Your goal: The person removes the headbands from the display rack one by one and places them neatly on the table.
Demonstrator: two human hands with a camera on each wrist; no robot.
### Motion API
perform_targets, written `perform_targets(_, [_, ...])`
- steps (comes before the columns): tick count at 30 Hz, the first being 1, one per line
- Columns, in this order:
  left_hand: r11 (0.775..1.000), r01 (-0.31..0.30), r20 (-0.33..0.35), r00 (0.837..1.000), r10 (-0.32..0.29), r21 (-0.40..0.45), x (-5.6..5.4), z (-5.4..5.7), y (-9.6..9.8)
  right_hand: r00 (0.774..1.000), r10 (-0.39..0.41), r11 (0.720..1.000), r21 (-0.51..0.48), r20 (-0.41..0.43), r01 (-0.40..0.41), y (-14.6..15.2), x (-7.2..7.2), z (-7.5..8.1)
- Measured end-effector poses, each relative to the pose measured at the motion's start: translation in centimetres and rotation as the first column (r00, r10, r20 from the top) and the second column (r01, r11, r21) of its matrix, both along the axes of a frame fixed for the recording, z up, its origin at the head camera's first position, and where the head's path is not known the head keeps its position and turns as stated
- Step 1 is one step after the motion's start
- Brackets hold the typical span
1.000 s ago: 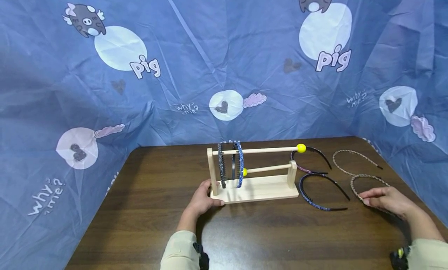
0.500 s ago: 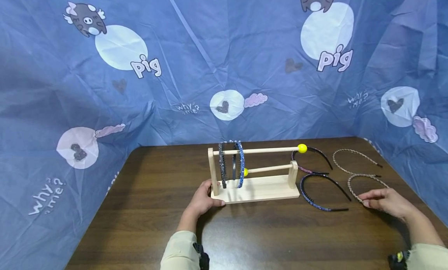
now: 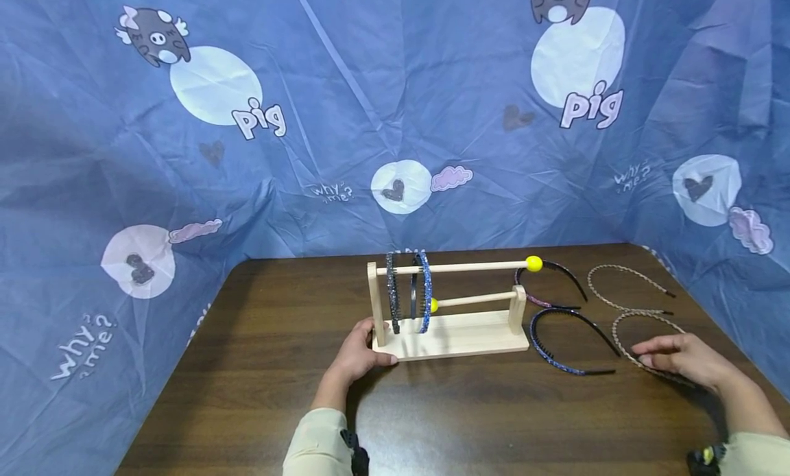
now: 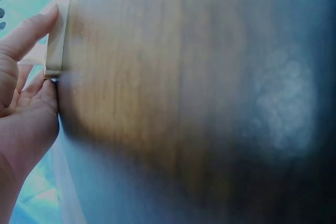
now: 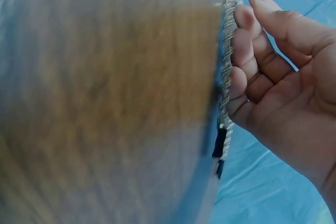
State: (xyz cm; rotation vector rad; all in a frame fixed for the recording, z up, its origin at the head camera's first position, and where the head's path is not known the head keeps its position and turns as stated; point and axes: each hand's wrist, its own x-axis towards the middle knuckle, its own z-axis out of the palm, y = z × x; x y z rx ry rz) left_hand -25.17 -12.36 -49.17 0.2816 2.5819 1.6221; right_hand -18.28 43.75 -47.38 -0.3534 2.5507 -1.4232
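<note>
My left hand (image 3: 356, 352) grips the left end of a pale wooden headband stand (image 3: 475, 333), thumb along the front edge of its base. On the upper rod hang a black glittery headband (image 3: 393, 294), a plain black headband (image 3: 413, 298) and a blue glittery headband (image 3: 426, 294). At the right, my right hand (image 3: 685, 358) hovers over a tan braided headband (image 3: 619, 328) lying flat on the table. In the right wrist view its loosely bent fingers (image 5: 242, 45) are close beside the braid, the thumb clear of it; contact is hard to tell.
A second braided headband (image 3: 601, 298) lies behind, partly meeting the first. A blue-and-black headband (image 3: 549, 358) and a pink-and-black headband (image 3: 570, 277) lie right of the stand. Yellow knobs (image 3: 533, 263) cap the rods. Patterned blue cloth (image 3: 321, 119) hangs behind the brown table (image 3: 259, 387).
My right hand has shifted the nearer braided headband slightly left and let go of it; the band now lies flat beneath the fingers. The left hand stays on the stand.
</note>
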Motion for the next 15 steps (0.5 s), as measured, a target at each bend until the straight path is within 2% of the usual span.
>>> perform_targets(6, [1.0, -0.004, 0.01, 1.0, 0.004, 0.005, 0.0, 0.1, 0.0, 0.995, -0.015, 0.996, 0.089, -0.094, 0.024, -1.8, 0.0, 1.1])
perform_targets(9, [1.0, -0.006, 0.015, 1.0, 0.006, 0.004, 0.1, 0.1, 0.0, 0.995, -0.024, 0.997, 0.074, -0.099, 0.032, -3.1, -0.2, 1.7])
perform_targets(15, [1.0, 0.002, 0.012, 1.0, -0.002, -0.003, 0.0, 0.2, 0.0, 0.988, -0.099, 0.994, 0.034, -0.118, 0.103, -6.7, -0.4, 2.5])
